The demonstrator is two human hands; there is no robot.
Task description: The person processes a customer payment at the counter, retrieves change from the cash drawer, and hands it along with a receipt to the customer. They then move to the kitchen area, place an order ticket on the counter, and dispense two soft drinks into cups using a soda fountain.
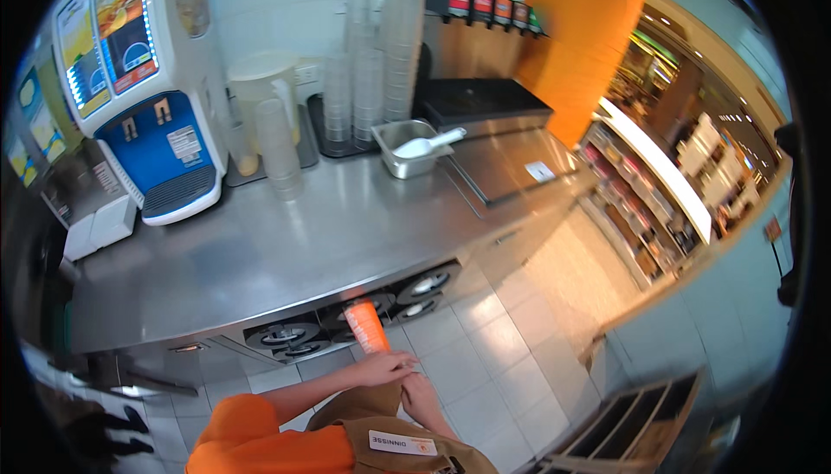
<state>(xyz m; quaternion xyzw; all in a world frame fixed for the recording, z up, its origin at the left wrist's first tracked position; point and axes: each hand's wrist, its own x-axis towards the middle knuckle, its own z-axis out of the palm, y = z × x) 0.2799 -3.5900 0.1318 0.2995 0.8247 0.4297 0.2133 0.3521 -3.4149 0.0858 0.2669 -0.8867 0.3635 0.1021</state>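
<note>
My left hand [386, 368] reaches in from the left, its fingertips meeting or overlapping my right hand [419, 397] in front of the brown apron [376, 435]. An orange paper cup [367, 326] with white print, or the end of a stack of them, juts out from the round cup dispensers [285, 336] in the counter front. Its near end lies right by my left hand; whether the two touch I cannot tell. The fingers of my right hand are partly hidden, so their grip is unclear.
Along the steel counter [292, 266] stand a juice dispenser [182, 149], stacked clear plastic cups [279, 149], a lidded pitcher [263, 84] and a steel pan [409, 165] with a white scoop [422, 146]. A soda dispenser [483, 3] is behind. Slatted crate-like shelving [636, 428] stands lower right.
</note>
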